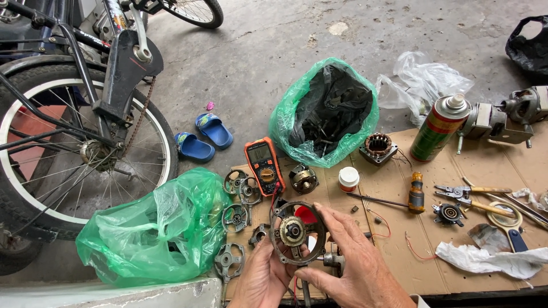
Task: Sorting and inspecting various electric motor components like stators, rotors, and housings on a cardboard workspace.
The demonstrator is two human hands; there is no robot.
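- Head view: both hands meet low in the middle of the picture, over a sheet of cardboard [456, 171] that lies on the concrete floor [274, 40] as the work surface.
- The left hand [261, 279] cradles a round motor end plate [297, 232] from below; its fingers are curled under the rim and closed on it.
- The right hand [348, 268] steadies the same plate from the right, fingers [337, 225] spread along the rim and thumb pressing at the lower edge, so it too has a hold on the part.
- The plate is held upright, facing the camera, with its brass-coloured centre bearing showing and something red behind one opening.
- To do this well, I judge the grip should stay on the rim, clear of the centre, so the bearing remains open to view.
- Just beyond the plate lies an orange multimeter [264, 165] with its leads trailing toward the hands; they could snag.
- Similar end plates [242, 188] lie to the left, beside a green plastic bag [160, 234].
- A screwdriver [415, 194] and a spray can [439, 128] lie to the right.
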